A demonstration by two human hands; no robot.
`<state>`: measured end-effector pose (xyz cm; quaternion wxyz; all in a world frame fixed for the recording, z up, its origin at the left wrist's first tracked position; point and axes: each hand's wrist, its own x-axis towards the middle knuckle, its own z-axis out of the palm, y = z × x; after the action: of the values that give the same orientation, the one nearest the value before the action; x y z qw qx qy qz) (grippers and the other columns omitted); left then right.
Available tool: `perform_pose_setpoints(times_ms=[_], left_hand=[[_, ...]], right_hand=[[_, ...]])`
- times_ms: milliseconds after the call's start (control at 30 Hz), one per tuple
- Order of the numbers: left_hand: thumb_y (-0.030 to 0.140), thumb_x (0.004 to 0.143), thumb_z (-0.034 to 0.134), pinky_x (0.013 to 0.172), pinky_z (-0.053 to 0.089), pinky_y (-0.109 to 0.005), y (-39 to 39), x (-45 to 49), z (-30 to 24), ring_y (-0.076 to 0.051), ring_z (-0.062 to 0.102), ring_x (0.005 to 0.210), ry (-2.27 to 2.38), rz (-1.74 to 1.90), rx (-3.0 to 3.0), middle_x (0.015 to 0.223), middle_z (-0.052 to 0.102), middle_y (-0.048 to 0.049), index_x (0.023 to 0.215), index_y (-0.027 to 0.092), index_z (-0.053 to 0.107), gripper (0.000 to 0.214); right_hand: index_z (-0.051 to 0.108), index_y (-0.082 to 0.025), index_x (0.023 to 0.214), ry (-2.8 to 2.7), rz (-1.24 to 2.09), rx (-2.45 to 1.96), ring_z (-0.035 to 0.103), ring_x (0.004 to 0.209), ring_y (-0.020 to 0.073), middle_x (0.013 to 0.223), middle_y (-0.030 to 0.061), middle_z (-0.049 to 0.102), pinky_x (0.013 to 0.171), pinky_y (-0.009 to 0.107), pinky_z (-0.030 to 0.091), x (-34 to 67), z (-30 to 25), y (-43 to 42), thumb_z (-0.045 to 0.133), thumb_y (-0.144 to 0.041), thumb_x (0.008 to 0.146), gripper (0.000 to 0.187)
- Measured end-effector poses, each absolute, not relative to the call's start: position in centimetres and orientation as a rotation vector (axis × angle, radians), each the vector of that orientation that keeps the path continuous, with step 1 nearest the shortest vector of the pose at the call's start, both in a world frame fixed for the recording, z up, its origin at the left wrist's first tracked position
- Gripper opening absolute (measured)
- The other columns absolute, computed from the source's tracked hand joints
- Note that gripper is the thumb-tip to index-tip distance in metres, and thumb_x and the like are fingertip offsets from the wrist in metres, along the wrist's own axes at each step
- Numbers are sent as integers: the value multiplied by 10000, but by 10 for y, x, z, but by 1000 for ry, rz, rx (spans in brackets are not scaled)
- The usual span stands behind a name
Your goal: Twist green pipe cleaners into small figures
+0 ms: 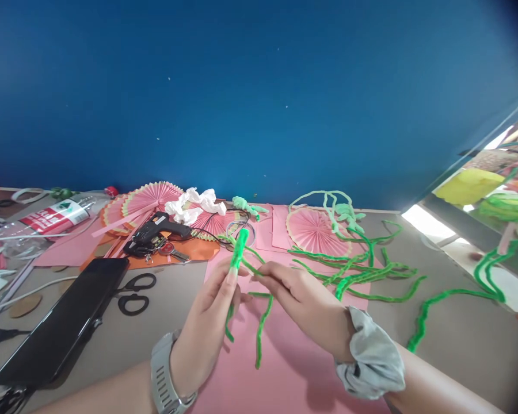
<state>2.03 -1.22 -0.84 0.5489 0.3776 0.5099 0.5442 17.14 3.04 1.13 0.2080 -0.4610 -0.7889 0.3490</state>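
My left hand (211, 319) gripped the green stem (238, 250), partly wrapped. My right hand (297, 305) pinched its pipe cleaner (261, 333), tails unwound. Loose pipe cleaners (358, 270) looked unused, I judged.

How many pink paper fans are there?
4 fans: two overlapping behind the glue gun, one under the white tissue, one right under green pipe cleaners. Others may be hidden.

Wall (259, 86) plain deep blue. Pipe cleaners (238, 250) bright green. Paper sheet (285, 368) pink; pleated fans (315, 230) pink w/ pale yellow edges. Glue gun (162, 227), scissors (133, 293) & tablet (64, 319) blk. Watch (162, 374) & scrunchie (371, 359) grey. Tissue (194, 204) white. Bottle (54, 217) clear, red-white label.
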Motion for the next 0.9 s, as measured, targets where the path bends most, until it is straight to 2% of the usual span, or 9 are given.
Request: perform_pose_setpoints(times_ms=[100, 267, 367, 500, 600, 833, 900], left_hand=[[422, 823, 464, 561, 401, -195, -9, 17, -8, -100, 497, 626, 1209, 1270, 893, 689, 516, 12, 903, 203, 553, 250], [426, 844, 426, 468, 279, -170, -6, 10, -5, -67, 270, 495, 1100, 1113, 831, 607, 296, 60, 777, 199, 461, 239], [442, 859, 378, 457, 235, -175, -9, 10, -1, -72, 205, 501, 1083, 1012, 900, 608, 247, 60, 689, 199, 352, 298], [417, 879, 350, 443, 202, -186, -14, 12, 4, -76, 184, 501, 996, 987, 921, 609, 226, 60, 733, 212, 352, 252], [431, 882, 334, 439, 199, -190, -16, 13, 8, -76, 175, 493, 943, 967, 889, 597, 224, 61, 731, 212, 351, 267], [442, 848, 416, 449, 268, -176, -10, 9, 13, -66, 224, 481, 1029, 1062, 837, 560, 257, 67, 685, 196, 368, 300], [443, 858, 391, 456, 278, -179, -8, 8, 13, -67, 227, 481, 1013, 1074, 842, 554, 264, 66, 665, 191, 361, 319]], right_hand=[[493, -196, 841, -2197, 776, -1280, 508, 612, 115, 707, -3, 563, 586, 234, 372, 176, 16, 31, 293, -230, 914, 216], [427, -224, 1060, -2253, 593, -1244, 466, 512, 122, 615, -29, 507, 512, 231, 335, 176, 21, 19, 304, -256, 911, 196], [442, -232, 1006, -2320, 605, -1190, 458, 505, 113, 614, -34, 504, 510, 226, 320, 174, 19, 13, 320, -232, 903, 160], [414, -218, 807, -2376, 605, -1168, 420, 526, 100, 623, -40, 469, 513, 219, 293, 171, 17, 12, 339, -188, 878, 108], [357, -211, 724, -2409, 581, -1140, 386, 516, 96, 604, -46, 431, 510, 222, 277, 170, 17, 11, 342, -210, 881, 158], [382, -208, 728, -2509, 594, -1047, 392, 537, 97, 616, -39, 455, 527, 225, 281, 171, 21, 11, 347, -204, 891, 167], [409, -212, 761, -2470, 587, -1085, 395, 535, 100, 613, -37, 461, 528, 226, 285, 172, 21, 12, 343, -206, 894, 149]])
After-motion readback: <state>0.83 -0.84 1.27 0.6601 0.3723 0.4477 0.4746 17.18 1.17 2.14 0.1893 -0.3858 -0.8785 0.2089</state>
